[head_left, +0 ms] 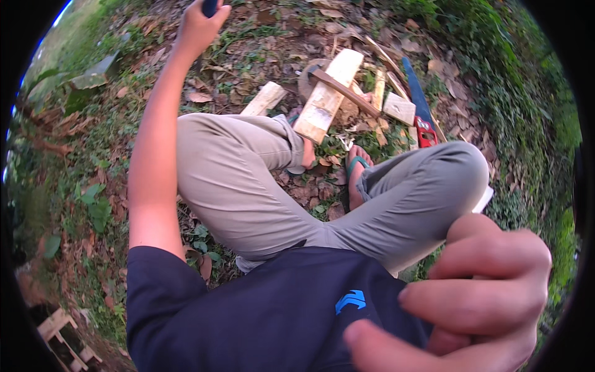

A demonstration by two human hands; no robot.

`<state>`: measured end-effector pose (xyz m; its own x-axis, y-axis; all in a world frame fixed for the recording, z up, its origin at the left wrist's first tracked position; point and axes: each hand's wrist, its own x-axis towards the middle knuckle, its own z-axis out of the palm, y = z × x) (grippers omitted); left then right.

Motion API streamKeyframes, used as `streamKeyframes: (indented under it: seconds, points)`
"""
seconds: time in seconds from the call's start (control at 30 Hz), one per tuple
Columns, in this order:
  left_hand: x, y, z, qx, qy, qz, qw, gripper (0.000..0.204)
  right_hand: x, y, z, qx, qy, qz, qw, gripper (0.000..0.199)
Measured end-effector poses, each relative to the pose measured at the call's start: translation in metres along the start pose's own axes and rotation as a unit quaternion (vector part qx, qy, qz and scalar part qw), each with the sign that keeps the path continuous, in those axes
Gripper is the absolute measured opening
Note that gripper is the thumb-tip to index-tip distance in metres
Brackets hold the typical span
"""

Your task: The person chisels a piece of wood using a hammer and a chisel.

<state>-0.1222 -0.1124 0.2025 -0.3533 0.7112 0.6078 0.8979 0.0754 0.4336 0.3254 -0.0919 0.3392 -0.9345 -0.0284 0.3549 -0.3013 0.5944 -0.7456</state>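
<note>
At the top left, my left hand is closed around a dark blue, handle-like thing, most of it cut off by the upper edge. My right hand is raised close to the camera at the lower right, fingers loosely curled and thumb apart, with nothing visible in it. Ahead of my crossed legs a thick pale wooden board lies at a slant. Across it rests a brown wooden bar, with a darker end at the left. Neither hand touches the board.
A handsaw with a blue blade and red handle lies right of the board. Around it are a squared wood block, another wood piece and thin offcuts. Leaves and plants cover the ground. A wooden frame stands at the lower left.
</note>
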Motion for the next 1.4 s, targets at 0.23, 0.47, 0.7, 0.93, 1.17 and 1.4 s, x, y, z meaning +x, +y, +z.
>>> streamKeyframes:
  seconds: [0.23, 0.47, 0.7, 0.93, 1.17, 1.4]
  points:
    - [0.019, 0.006, 0.042, -0.085, -0.049, -0.051, 0.994, 0.021, -0.002, -0.032, -0.024, 0.032, -0.024, 0.121, 0.992, 0.021]
    - [0.010, 0.003, 0.036, -0.071, -0.044, -0.058, 0.995, 0.020, 0.010, 0.155, 0.081, -0.190, -0.268, 0.131, 0.935, 0.017]
    - [0.021, 0.013, 0.000, -0.214, 0.037, -0.171, 0.961, 0.018, -0.006, 0.296, 0.091, -0.459, -0.073, 0.244, 0.851, 0.034]
    - [0.030, 0.014, -0.068, -0.259, 0.135, -0.159, 0.943, 0.023, -0.019, 0.345, 0.063, -0.403, 0.031, 0.445, 0.799, 0.045]
    - [-0.036, -0.017, -0.064, -0.153, 0.098, -0.238, 0.954, 0.021, -0.018, 0.377, 0.082, -0.323, 0.020, 0.468, 0.822, 0.042]
    - [-0.109, -0.058, 0.029, -0.196, 0.042, -0.340, 0.919, 0.021, -0.001, 0.384, 0.099, -0.181, 0.100, 0.539, 0.817, 0.036]
